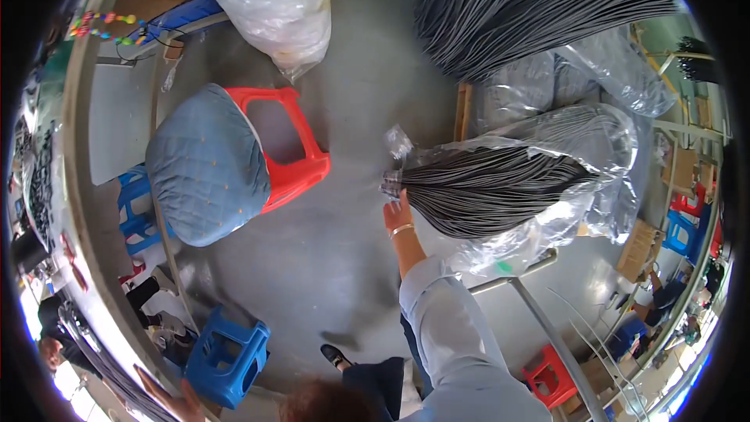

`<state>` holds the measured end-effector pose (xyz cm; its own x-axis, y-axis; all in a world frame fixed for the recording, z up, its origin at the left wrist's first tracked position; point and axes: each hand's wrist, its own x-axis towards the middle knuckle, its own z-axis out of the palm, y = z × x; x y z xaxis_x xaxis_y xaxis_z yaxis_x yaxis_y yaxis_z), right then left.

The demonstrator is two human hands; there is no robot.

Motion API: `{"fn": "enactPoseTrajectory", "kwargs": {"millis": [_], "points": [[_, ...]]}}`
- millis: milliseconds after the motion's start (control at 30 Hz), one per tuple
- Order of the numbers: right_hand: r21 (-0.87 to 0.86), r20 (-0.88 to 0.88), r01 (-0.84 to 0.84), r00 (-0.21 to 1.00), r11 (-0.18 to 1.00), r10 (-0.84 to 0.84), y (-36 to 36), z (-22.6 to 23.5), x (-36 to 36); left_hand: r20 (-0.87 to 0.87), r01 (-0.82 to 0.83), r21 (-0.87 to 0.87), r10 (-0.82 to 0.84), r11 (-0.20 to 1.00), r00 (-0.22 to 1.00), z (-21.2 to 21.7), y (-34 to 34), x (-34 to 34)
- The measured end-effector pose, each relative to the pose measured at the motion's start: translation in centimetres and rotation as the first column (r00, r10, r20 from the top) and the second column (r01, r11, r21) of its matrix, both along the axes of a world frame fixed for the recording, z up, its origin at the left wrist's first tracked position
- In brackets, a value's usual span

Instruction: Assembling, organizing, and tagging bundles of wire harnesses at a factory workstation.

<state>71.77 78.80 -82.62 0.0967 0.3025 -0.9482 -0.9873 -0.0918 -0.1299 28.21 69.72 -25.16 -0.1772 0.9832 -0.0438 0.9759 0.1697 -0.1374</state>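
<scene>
My right hand [397, 215], with a band at the wrist, reaches out to a thick bundle of thin black cords [492, 187]. Its fingers are closed at the gathered left end, where clear plastic is wrapped round the cords. The bundle lies spread to the right in a clear plastic bag [617, 137]. At the lower left, a hand [186, 405] that seems to be my left hand shows in part by a table edge; its fingers are too blurred to read. More dark cords [98, 355] lie along that table.
A large pile of black cords [539, 8] is at the far right. At left stands a red stool [301, 160] with a blue-grey quilted cover [207, 164]. A blue stool [228, 358] is nearer, and a metal rail [547, 328] is at right. Other people sit at both sides.
</scene>
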Motion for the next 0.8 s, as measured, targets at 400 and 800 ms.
{"fn": "enactPoseTrajectory", "kwargs": {"millis": [400,800], "points": [[0.41,-0.111,-0.023,0.991,0.912,0.075,2.3,6.9,-1.4,0.011,0.063,-0.012,-0.063,0.998,0.998,1.4,1.5,0.7],[0.31,-0.187,0.076,0.982,0.948,-0.017,-7.3,38.5,17.9,0.132,-0.041,0.03,0.037,0.999,0.991,2.9,0.6,0.7]]}}
